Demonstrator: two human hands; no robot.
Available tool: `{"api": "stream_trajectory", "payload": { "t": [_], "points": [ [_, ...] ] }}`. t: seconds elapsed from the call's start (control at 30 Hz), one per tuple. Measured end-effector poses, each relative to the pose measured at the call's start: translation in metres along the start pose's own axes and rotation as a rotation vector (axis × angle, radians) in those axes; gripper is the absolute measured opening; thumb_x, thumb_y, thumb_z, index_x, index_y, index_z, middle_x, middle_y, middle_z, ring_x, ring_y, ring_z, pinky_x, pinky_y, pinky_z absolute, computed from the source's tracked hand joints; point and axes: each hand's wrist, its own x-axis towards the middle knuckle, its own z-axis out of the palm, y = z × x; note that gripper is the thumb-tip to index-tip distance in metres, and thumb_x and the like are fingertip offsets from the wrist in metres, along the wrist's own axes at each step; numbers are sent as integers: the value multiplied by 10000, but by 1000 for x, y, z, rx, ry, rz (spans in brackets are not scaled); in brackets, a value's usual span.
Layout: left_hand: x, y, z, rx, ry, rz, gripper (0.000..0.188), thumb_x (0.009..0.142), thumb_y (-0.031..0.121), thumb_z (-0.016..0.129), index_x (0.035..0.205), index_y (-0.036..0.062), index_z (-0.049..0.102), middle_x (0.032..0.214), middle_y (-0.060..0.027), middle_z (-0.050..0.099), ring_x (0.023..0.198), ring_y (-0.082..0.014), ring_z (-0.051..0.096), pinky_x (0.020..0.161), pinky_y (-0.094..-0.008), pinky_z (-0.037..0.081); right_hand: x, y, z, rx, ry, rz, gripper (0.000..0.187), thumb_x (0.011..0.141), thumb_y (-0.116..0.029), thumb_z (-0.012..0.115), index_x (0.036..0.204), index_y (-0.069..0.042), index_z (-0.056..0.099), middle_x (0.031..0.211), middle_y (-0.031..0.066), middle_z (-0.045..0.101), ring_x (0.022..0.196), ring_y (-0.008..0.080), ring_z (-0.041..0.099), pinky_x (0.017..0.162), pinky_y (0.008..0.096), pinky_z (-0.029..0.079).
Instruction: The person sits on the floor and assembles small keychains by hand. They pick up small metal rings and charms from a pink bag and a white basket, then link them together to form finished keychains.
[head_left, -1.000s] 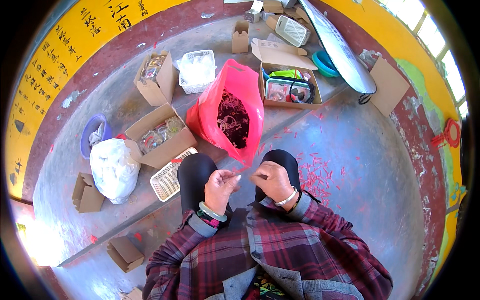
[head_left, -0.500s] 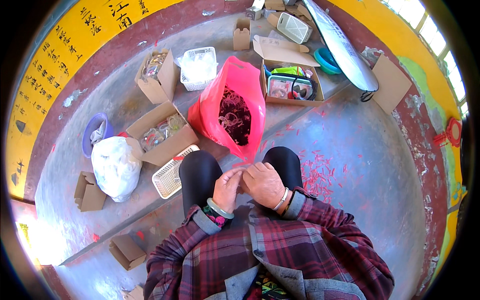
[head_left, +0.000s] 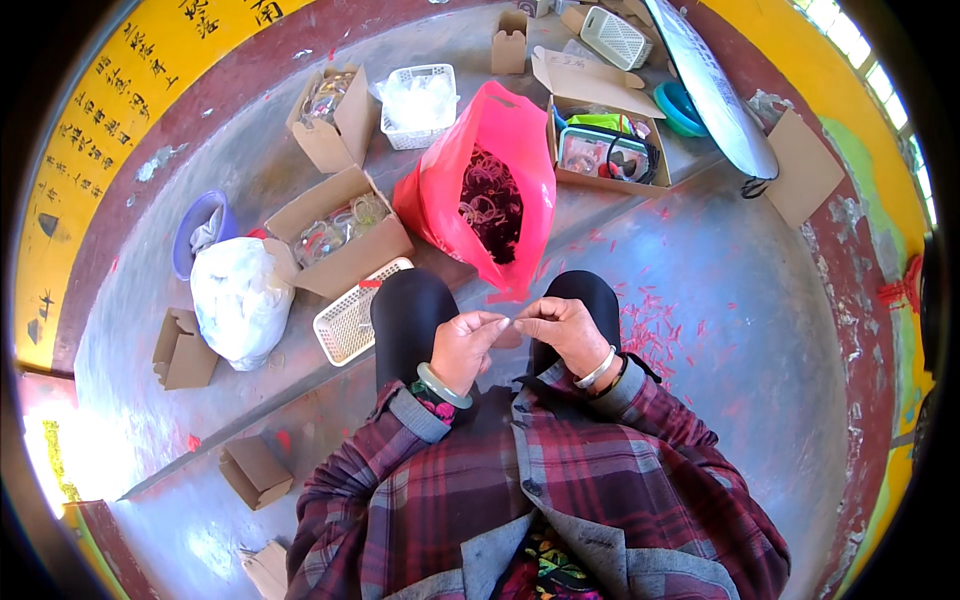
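My left hand (head_left: 463,350) and my right hand (head_left: 567,332) meet fingertip to fingertip above my lap, between my knees. Thumb and forefinger are pinched together on each. Whatever lies in the pinch is too small to make out. Just beyond my knees stands a pink-red plastic bag (head_left: 535,205), its mouth gaping toward me. Inside it is a heap of thin, ring-like pieces (head_left: 487,205), dark red and pale. A short red strip (head_left: 507,297) shows near the bag's lower edge, in front of my fingers.
Left of my knee lie a cream plastic basket (head_left: 347,325), a cardboard box (head_left: 385,250) of clear rings and a white bag (head_left: 240,305). Small red pieces (head_left: 655,335) litter the floor at right. Farther off are a white basket (head_left: 418,133), an open carton (head_left: 610,183) and a round board (head_left: 715,95).
My hands have drawn slightly apart: the right one no longer overlaps the left, and only the fingertips meet. The whole view has shifted a little.
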Motion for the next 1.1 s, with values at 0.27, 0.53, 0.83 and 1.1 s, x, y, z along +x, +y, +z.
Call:
{"api": "stream_trajectory", "payload": {
  "t": [0.27, 0.53, 0.83, 1.1],
  "points": [
    [-1, 1, 0, 45, -13, 65, 144, 862, 142, 590, 928, 18, 556, 851, -83, 657, 535, -50, 526, 405, -153, 376, -4, -6, 2, 53, 22, 1, 92, 780, -50, 657, 791, 42, 652, 718, 10, 621, 682, 51, 520, 623, 205, 423],
    [0, 3, 0, -171, -43, 1, 172, 876, 163, 581, 1007, 52, 577, 970, -56, 634, 773, -84, 580, 583, -206, 471, -1, 0, 4, -17, 41, -39, 98, 745, -44, 694, 717, 30, 636, 675, 4, 600, 633, 43, 498, 570, 209, 402],
    [1, 2, -4, -280, -64, -12, 169, 883, 119, 553, 988, -3, 603, 982, -99, 631, 870, -166, 614, 760, -285, 507, -5, -4, 9, -467, 75, -369, 60, 683, -15, 690, 694, -16, 631, 658, 78, 554, 606, 173, 541, 551, 282, 421],
    [2, 2, -13, -231, -103, -169, 184, 815, 7, 592, 985, -63, 589, 945, -117, 628, 844, -176, 621, 797, -283, 505, -3, -1, 5, -530, 4, -416, 55, 687, -35, 681, 717, -23, 636, 679, 93, 575, 643, 217, 566, 589, 307, 438]
  ]
}}
